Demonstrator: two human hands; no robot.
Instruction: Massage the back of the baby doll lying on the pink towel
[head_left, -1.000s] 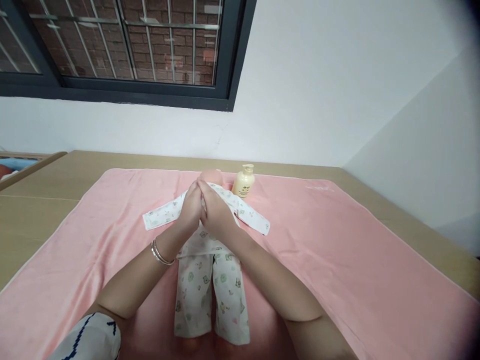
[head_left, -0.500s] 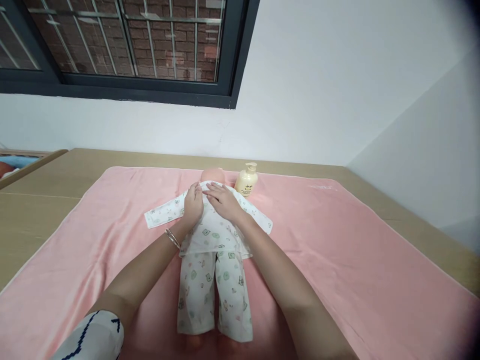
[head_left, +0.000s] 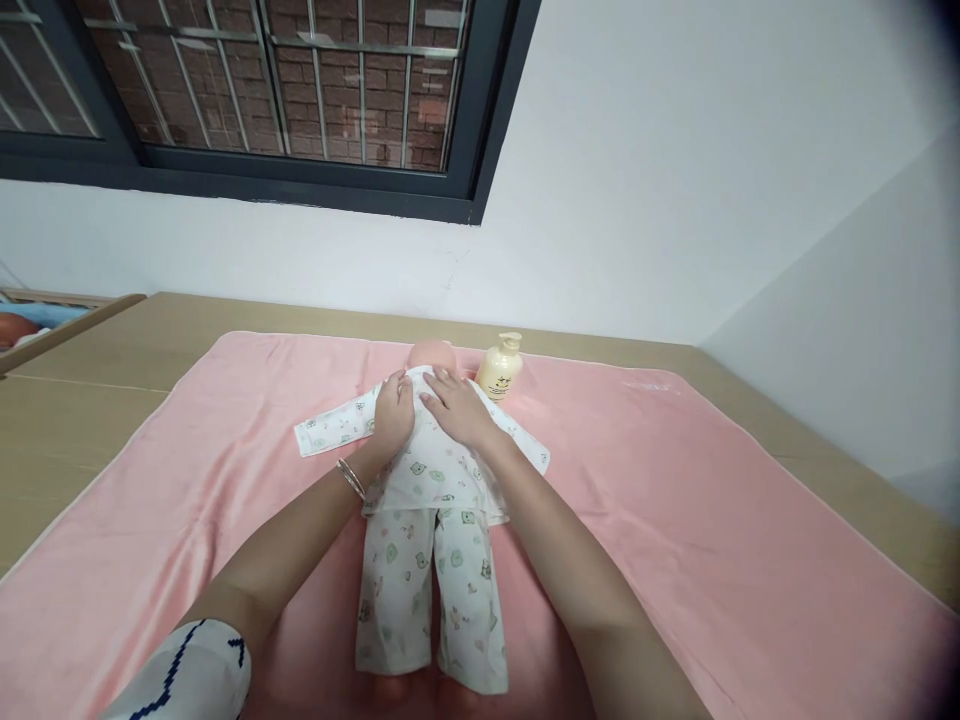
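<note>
Head camera view, left to right: at far left, a wooden edge (head_left: 90,324) with blurred blue and reddish-brown items beyond, under a barred window (head_left: 300,95); then a tan surface (head_left: 90,420) spread with a pink blanket (head_left: 675,500). Near the middle of the blanket, a bald-headed doll (head_left: 433,480) laid out flat, head toward the wall, face hidden, front or back impossible to tell. Dressing apparently complete as far as visible: patterned white top (head_left: 431,490) on, one sleeve stretched out to the left, matching trousers (head_left: 397,590) pulled down over the legs, bare ends just showing below the hems. Below a pair of bangles at the wrist, a left hand (head_left: 394,412) laid along the upper body, lightly curved, fingers together, nothing visibly grasped. Just beside and apart from it, a right hand (head_left: 457,408) resting palm down near the other shoulder, fingers outstretched and slightly spread, holding nothing. Beyond the right hand, a pale yellow pump bottle (head_left: 499,372), upright near the doll's head, touched by neither hand. Whether any lotion already dispensed, or how much handling left, not readable here.
</note>
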